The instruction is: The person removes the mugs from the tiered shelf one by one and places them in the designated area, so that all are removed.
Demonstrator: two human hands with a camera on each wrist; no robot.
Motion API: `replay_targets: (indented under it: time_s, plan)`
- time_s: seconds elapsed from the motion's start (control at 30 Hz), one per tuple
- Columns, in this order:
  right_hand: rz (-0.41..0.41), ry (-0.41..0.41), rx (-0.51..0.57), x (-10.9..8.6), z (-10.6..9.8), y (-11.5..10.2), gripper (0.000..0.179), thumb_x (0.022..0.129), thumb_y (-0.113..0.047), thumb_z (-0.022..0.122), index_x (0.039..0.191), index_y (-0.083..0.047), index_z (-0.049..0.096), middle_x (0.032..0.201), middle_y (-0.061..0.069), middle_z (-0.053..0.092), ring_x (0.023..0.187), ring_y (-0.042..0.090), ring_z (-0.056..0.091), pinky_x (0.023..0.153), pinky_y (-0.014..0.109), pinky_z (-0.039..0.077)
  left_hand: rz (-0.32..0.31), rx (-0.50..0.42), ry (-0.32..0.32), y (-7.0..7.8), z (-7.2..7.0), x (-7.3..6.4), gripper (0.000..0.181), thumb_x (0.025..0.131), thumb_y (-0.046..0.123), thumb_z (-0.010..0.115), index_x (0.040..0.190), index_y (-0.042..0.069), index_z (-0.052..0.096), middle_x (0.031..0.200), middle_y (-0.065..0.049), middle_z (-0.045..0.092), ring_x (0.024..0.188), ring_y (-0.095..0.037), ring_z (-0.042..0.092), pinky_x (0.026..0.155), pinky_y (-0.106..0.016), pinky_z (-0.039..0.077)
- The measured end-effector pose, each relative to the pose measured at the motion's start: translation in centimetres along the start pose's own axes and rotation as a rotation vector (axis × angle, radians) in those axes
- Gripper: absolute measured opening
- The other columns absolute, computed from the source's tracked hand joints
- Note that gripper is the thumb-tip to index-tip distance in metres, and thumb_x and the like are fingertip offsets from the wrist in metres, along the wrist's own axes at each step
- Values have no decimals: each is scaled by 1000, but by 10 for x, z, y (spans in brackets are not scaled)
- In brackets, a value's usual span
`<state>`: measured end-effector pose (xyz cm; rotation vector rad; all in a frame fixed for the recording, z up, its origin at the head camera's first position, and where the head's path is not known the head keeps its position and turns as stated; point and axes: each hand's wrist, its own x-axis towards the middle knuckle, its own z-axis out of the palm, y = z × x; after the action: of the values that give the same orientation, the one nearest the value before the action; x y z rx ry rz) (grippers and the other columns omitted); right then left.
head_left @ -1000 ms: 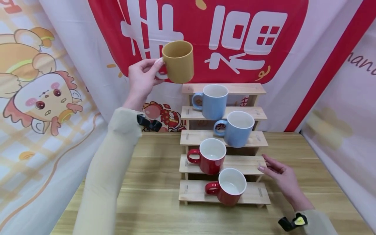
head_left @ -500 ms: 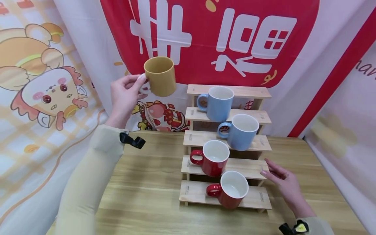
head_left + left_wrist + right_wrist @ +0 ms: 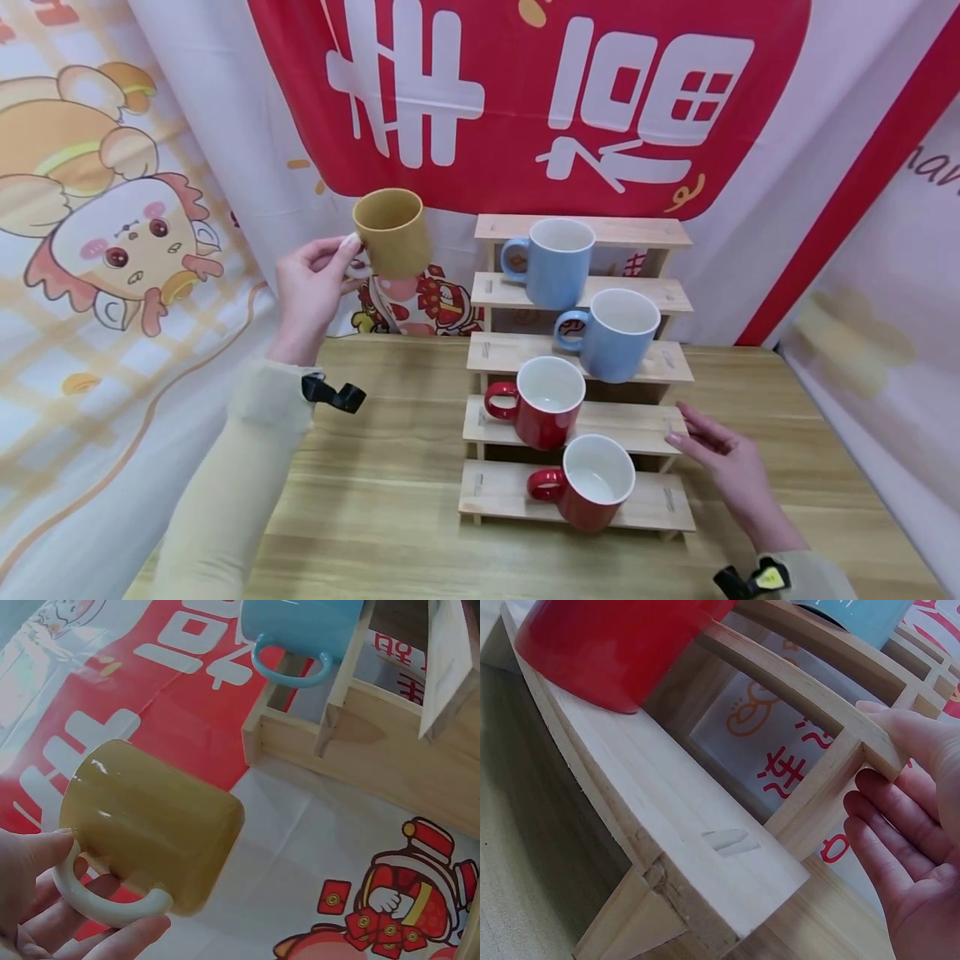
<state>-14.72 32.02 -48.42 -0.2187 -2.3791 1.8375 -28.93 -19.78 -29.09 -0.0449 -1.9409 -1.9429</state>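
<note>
My left hand (image 3: 309, 282) holds a mustard-yellow mug (image 3: 395, 237) by its white handle (image 3: 112, 906), thumb on top and fingers through and below it. The mug is in the air, left of a stepped wooden display rack (image 3: 502, 354). In the left wrist view it leans over, with its base to the right. My right hand (image 3: 731, 471) pinches the right end of one of the rack's steps. The right wrist view shows the thumb (image 3: 900, 731) on top of that board and the fingers (image 3: 892, 832) below.
On the rack's upper steps stand two blue mugs, one higher (image 3: 558, 265) and one lower (image 3: 619, 337). Two red mugs, an upper (image 3: 547, 408) and a lower one (image 3: 596, 487), stand beneath. A wooden table (image 3: 360, 492) bears the rack; printed cloths (image 3: 510, 183) hang around it.
My left hand has brought the yellow mug down and to the left, away from the rack's top. The right hand stays at the step's end, and the other mugs have not moved.
</note>
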Motion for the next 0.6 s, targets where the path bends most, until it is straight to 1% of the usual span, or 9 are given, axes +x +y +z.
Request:
replay_targets:
  time_s: [0.13, 0.27, 0.33, 0.4, 0.47, 0.5, 0.6]
  plan:
    - [-8, 8, 43, 0, 1, 1, 61, 92, -20, 79, 146, -5, 54, 115, -23, 67, 103, -2, 59, 85, 11, 51, -12, 3, 14, -15, 0, -3, 41, 89, 33, 80, 116, 3, 73, 116, -18, 72, 97, -24, 72, 80, -39, 61]
    - [-6, 8, 44, 0, 1, 0, 61, 92, -21, 80, 145, -6, 55, 116, -24, 66, 104, -2, 59, 85, 11, 51, -30, 4, 25, -30, -1, -5, 41, 90, 33, 79, 116, 2, 72, 115, -18, 72, 95, -25, 73, 77, -36, 62]
    - [-3, 4, 36, 0, 1, 0, 62, 92, -22, 79, 146, -6, 54, 118, -25, 65, 104, -2, 59, 85, 11, 51, -34, 6, 32, -37, -2, -6, 41, 89, 33, 79, 114, 2, 73, 112, -16, 73, 94, -26, 73, 75, -33, 62]
    - [-9, 0, 31, -1, 1, 0, 61, 92, -22, 79, 146, -5, 54, 119, -25, 65, 104, -3, 59, 85, 10, 51, -37, -2, 40, -42, -2, -6, 40, 89, 33, 80, 113, 1, 73, 111, -17, 74, 91, -23, 74, 74, -33, 62]
    - [-8, -1, 38, -1, 1, 0, 61, 92, -21, 79, 146, -5, 54, 119, -26, 65, 104, -3, 59, 86, 10, 51, -44, -36, 49, -48, -2, -6, 37, 89, 29, 81, 111, 0, 74, 107, -16, 75, 87, -22, 74, 72, -33, 62]
    - [-6, -1, 33, -1, 1, 0, 62, 92, -22, 79, 146, -5, 53, 119, -26, 64, 105, -3, 59, 86, 10, 50, -51, -50, 52, -50, -2, -7, 36, 89, 27, 81, 110, 0, 74, 104, -15, 75, 85, -20, 74, 72, -33, 62]
    - [-4, -2, 30, -1, 1, 0, 62, 93, -24, 79, 147, -6, 53, 120, -27, 64, 106, -2, 58, 86, 10, 50, -79, -57, 63, -57, -3, -9, 33, 90, 25, 81, 110, 0, 74, 99, -10, 76, 82, -19, 74, 72, -32, 62]
